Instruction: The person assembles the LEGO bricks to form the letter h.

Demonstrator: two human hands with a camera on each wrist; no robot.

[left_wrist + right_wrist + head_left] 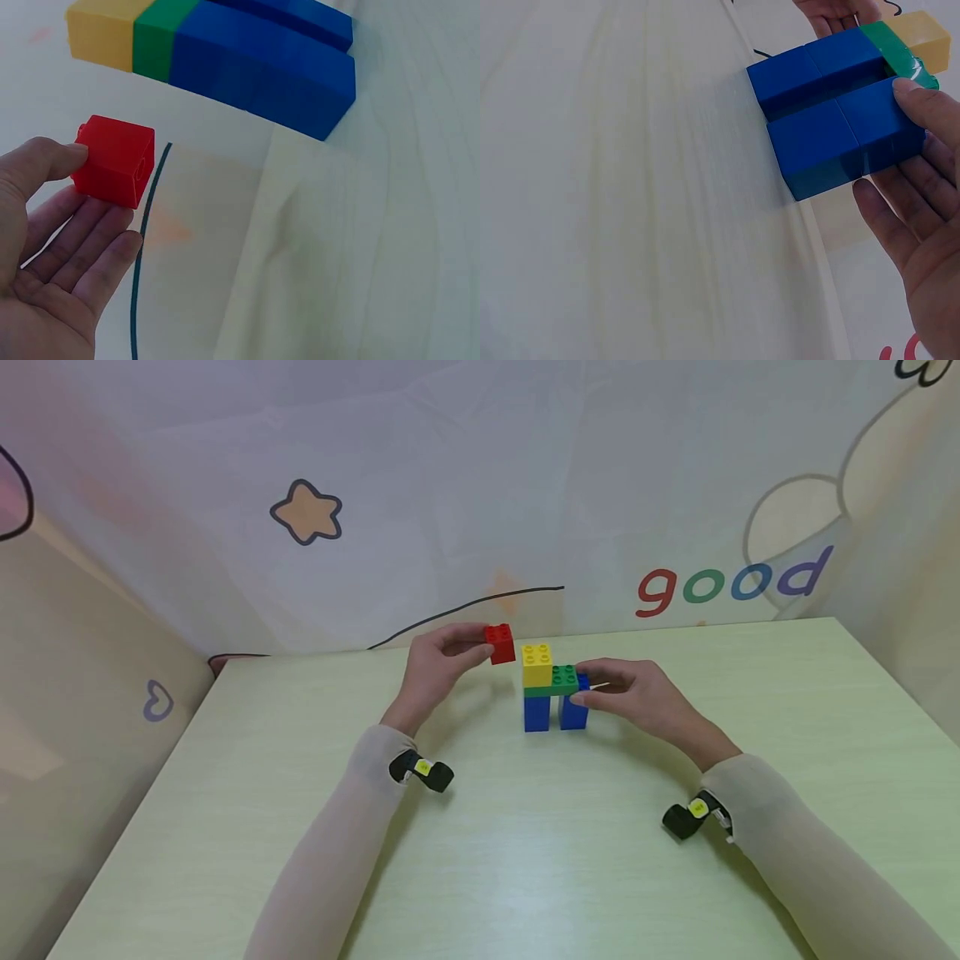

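My left hand pinches a small red brick between thumb and fingers, up in the air left of a brick structure. In the left wrist view the red brick is apart from the structure. Two blue brick columns, the left one and the right one, stand upright on the table with a gap between them. A green brick bridges their tops, and a yellow brick sits on its left end. With thumb and fingers, my right hand grips the right column's upper blue brick.
The pale wooden table reaches back to a printed cloth backdrop. Black cameras are strapped to both wrists, the left camera and the right camera.
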